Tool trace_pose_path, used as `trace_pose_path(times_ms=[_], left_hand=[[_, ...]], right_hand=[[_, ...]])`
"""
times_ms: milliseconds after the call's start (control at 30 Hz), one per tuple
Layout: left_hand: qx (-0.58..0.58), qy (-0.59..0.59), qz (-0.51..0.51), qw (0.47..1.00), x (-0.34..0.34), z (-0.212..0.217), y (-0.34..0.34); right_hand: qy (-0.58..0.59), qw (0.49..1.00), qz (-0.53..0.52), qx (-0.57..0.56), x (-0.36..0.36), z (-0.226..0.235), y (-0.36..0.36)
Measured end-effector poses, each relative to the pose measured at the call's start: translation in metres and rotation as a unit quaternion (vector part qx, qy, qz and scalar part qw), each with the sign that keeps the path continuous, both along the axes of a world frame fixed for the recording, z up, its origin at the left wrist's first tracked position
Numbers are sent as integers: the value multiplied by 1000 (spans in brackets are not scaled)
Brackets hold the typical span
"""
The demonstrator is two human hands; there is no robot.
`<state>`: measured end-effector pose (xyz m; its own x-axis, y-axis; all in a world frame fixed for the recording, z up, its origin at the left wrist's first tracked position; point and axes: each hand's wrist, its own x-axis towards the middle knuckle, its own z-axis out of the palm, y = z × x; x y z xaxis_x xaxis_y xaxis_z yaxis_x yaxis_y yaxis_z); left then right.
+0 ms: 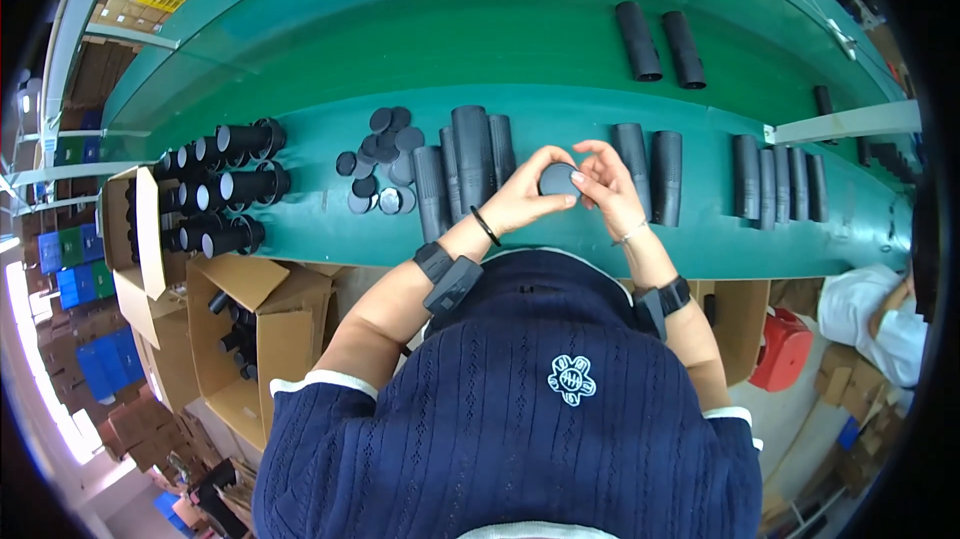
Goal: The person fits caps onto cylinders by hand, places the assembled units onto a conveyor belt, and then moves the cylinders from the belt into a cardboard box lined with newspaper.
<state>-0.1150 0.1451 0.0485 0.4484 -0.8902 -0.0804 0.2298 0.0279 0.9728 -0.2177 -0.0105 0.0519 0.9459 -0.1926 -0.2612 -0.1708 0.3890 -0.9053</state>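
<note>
Between my hands, above the near part of the green bench, is a flat round black cap. My left hand curls its thumb and fingers round the cap's side. From the right, the thumb and fingertips of my right hand press against its edge. Whether the cap sits on a tube below is hidden. Several ribbed black tubes lie just left of my left hand, with a loose pile of black discs beyond them. Two more black tubes rest beside my right hand.
Stacked black cylinders with pale ends fill the bench's left end. Other tubes lie in a row at right and on the far strip. An open carton stands below left; a red stool and a person in white are right.
</note>
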Motion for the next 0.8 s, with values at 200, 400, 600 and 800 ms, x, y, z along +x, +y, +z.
trace_pose_path(times_ms=[200, 400, 600, 800], left_hand=[[-140, 278, 150, 939, 38, 11, -1], [16, 121, 333, 935, 62, 25, 20], [82, 153, 254, 952, 51, 5, 32], [61, 153, 247, 955, 50, -1, 38]], right_hand=[[-64, 964, 115, -231, 7, -36, 4], [-3, 934, -27, -355, 107, -40, -39], [147, 819, -46, -553, 208, -106, -123], [164, 713, 10, -681, 141, -40, -125]])
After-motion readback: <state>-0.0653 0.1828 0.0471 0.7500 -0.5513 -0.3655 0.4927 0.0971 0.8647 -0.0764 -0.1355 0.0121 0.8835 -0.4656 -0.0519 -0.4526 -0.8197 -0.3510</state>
